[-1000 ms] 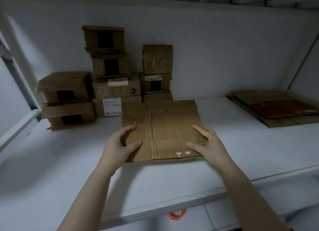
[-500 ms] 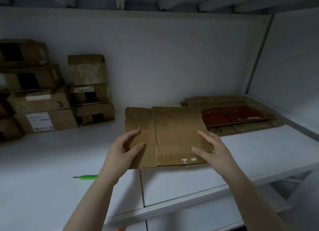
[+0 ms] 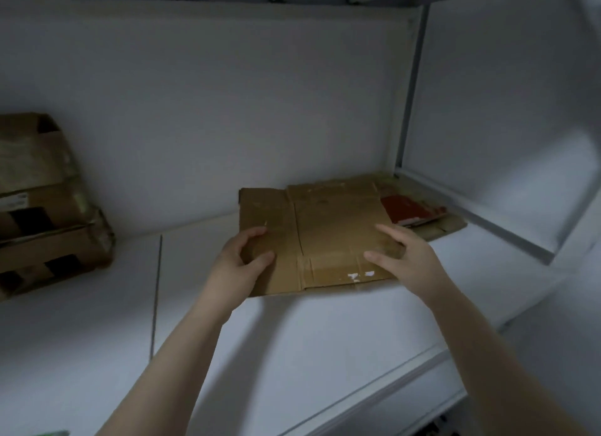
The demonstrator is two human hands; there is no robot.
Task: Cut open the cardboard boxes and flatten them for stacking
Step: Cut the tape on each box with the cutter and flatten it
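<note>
Flattened box (image 3: pixel 328 240): centre of the frame, a little right of the middle, over the white shelf (image 3: pixel 292 338). Brown side up, creases and flap seams visible, two small white scraps near its near edge. A shadow lies under the near edge. Whether the far edge rests on the shelf: cannot tell.

Left hand (image 3: pixel 239 266): on the box's left edge, forefinger and thumb curled on the top face in a narrow C, gripping the card. The other fingers are hidden.

Right hand (image 3: pixel 409 260): on the box's right edge, fingers fairly straight and spread over the top face, thumb out toward the middle. It lies on the card and does not clasp it.

Pile of flattened cardboard (image 3: pixel 445 227): right of centre, in the back corner of the shelf, with a red sheet (image 3: pixel 406 209) on top. The held box's far right corner overlaps this pile in the picture; contact not discernible.

Stacked boxes (image 3: pixel 42 207): left edge of the frame, against the back wall (image 3: pixel 227 110), still whole, dark tape bands on their fronts. Well apart from the hands.

Picture is dim and slightly blurred.
</note>
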